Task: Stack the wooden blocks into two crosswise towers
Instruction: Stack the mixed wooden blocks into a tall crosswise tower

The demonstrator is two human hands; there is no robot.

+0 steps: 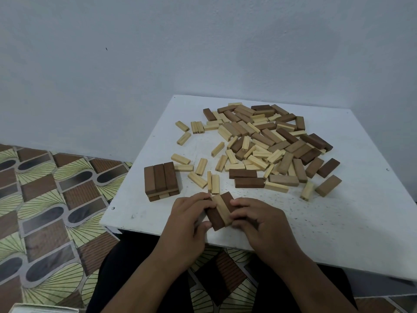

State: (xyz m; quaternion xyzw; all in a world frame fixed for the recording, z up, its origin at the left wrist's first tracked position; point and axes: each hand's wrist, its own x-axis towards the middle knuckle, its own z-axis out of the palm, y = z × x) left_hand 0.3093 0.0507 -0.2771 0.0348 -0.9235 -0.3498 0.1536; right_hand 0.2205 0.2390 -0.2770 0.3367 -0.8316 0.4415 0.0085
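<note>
A row of three wooden blocks (222,211), dark, pale, dark, lies side by side near the front edge of the white table (140,213). My left hand (188,219) grips the row from its left side and my right hand (255,219) grips it from the right, pressing the blocks together. To the left stands a low stack (161,180) of two crosswise layers with three dark blocks on top. A big loose pile of blocks (266,141) covers the middle and back of the table.
Scattered pale blocks (200,166) lie between the stack and the pile. The table stands against a pale wall, above a patterned floor (45,199). My dark-clothed legs are under the front edge. A box corner (42,309) shows at the bottom left.
</note>
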